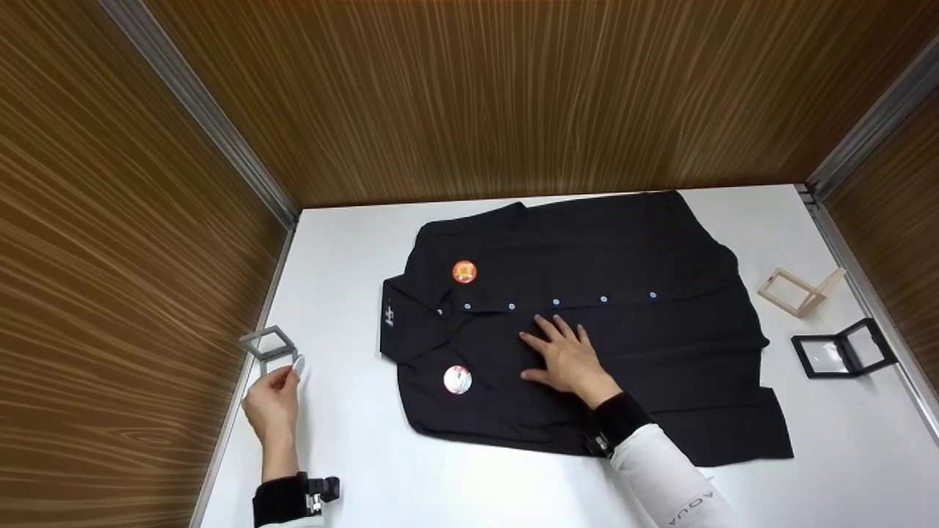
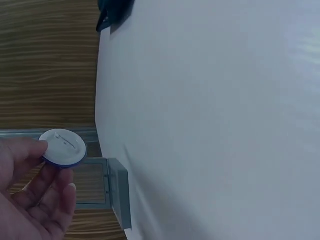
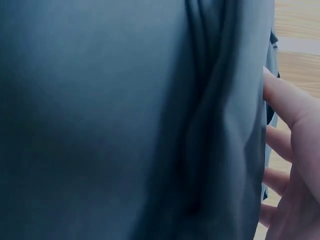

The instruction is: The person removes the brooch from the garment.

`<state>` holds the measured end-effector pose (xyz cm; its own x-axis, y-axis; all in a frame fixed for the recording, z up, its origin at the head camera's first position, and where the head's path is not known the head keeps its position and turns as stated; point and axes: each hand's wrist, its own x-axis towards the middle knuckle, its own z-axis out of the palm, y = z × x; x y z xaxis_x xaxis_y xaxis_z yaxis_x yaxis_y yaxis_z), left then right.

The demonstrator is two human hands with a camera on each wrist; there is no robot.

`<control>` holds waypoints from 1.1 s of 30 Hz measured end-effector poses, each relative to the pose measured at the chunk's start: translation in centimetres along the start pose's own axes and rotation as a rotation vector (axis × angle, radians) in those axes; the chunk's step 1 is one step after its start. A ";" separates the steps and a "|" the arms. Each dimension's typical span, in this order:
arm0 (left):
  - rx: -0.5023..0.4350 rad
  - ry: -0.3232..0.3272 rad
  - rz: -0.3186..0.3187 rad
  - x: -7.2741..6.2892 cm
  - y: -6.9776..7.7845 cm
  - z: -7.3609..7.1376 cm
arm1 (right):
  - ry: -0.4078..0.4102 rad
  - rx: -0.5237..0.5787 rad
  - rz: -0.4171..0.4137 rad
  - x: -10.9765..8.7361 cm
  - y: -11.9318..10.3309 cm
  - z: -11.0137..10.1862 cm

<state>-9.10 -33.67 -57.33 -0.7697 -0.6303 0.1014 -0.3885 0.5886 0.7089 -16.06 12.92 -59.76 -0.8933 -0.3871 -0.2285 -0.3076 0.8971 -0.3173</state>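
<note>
A black button-up shirt (image 1: 660, 249) lies flat across the white table, its collar toward the left. On its front are an orange-red round badge (image 1: 464, 271) and a whitish round badge (image 1: 458, 380). My right hand (image 1: 568, 363) rests on the shirt below the row of buttons, fingers spread. At the table's left edge my left hand (image 1: 273, 403) pinches a round pin badge (image 2: 63, 148) between thumb and fingers. The badge's white back with its pin faces the left wrist camera. Just beyond that hand stands a small grey hinged frame (image 1: 268, 343).
At the right side of the table (image 1: 352, 469) are a light wooden hinged frame (image 1: 791, 293) and a black hinged frame (image 1: 843, 350) with clear panes. Wood-grain panels (image 1: 469, 103) wall the table at the back, left and right, with metal rails along the corners.
</note>
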 end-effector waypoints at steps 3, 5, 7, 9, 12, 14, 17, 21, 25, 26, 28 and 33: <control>0.027 0.041 0.011 0.3 -0.6 -0.2 | 0.001 -0.003 0.005 -0.2 0.5 -0.1; 0.060 0.065 0.025 0.6 -1.1 -0.3 | -0.001 -0.004 0.006 -0.2 0.6 0.0; 0.100 0.085 0.042 0.7 -1.6 -0.3 | -0.006 -0.004 0.004 -0.2 0.7 0.1; 0.138 0.094 0.063 0.9 -2.0 -0.3 | -0.016 -0.005 0.007 -0.2 0.8 0.2; 0.172 0.094 0.081 1.3 -2.2 0.0 | -0.026 -0.008 0.009 -0.2 0.8 0.2; 0.179 0.086 0.089 1.6 -2.3 0.2 | -0.027 -0.010 0.011 -0.2 0.8 0.1; 0.194 0.077 0.103 2.0 -2.3 0.7 | -0.025 -0.010 0.010 -0.2 0.9 0.0; 0.225 0.084 0.141 2.3 -2.5 1.2 | -0.026 -0.001 0.006 -0.2 0.9 0.1; 0.240 0.078 0.156 2.6 -2.8 1.5 | -0.019 0.001 0.003 -0.2 1.0 0.1; 0.242 0.071 0.151 2.6 -2.9 1.5 | -0.017 0.001 0.002 -0.2 1.0 0.1; 0.254 0.061 0.138 2.8 -3.2 1.6 | -0.013 0.001 0.000 -0.2 1.0 0.1; 0.282 0.023 0.091 3.2 -3.9 1.7 | -0.008 0.000 0.000 -0.2 1.0 0.1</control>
<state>-10.94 -37.11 -60.96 -0.7976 -0.5776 0.1737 -0.4459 0.7586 0.4750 -16.16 13.88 -60.09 -0.8909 -0.3884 -0.2356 -0.3074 0.8972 -0.3170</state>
